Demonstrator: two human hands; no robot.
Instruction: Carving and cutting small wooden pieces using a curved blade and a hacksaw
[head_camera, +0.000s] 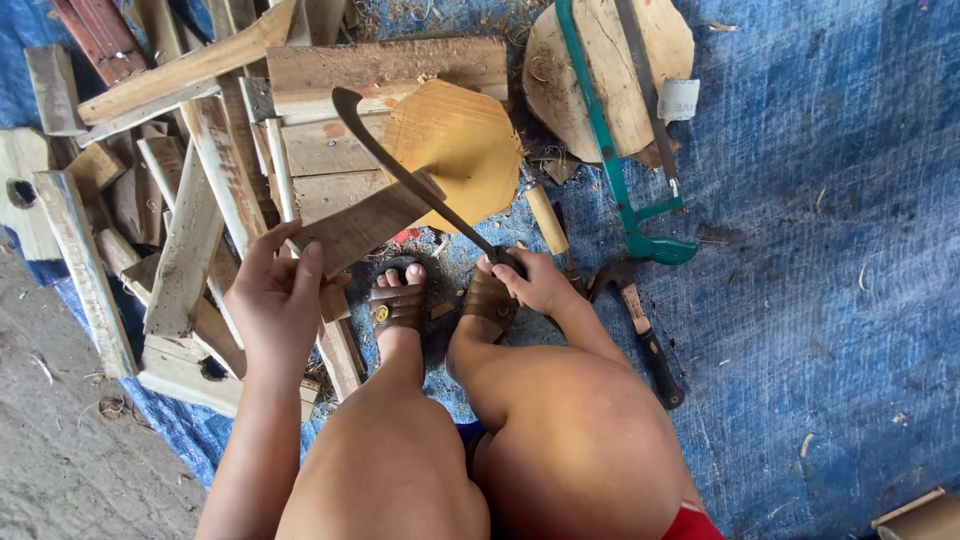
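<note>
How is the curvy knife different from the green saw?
The long dark curved-blade knife is gripped by the right hand and rests against a flat wooden piece steadied by the left hand; the green-framed hacksaw lies untouched across a round wooden slab. The knife's blade is broad and hooked; the hacksaw's blade is thin and straight. Both are cutting tools.

Soft even daylight, sharp, faint shadows

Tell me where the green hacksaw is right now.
In the head view the green hacksaw lies on the blue tarp, upper right of the right hand, its frame crossing a round wooden piece.
</note>
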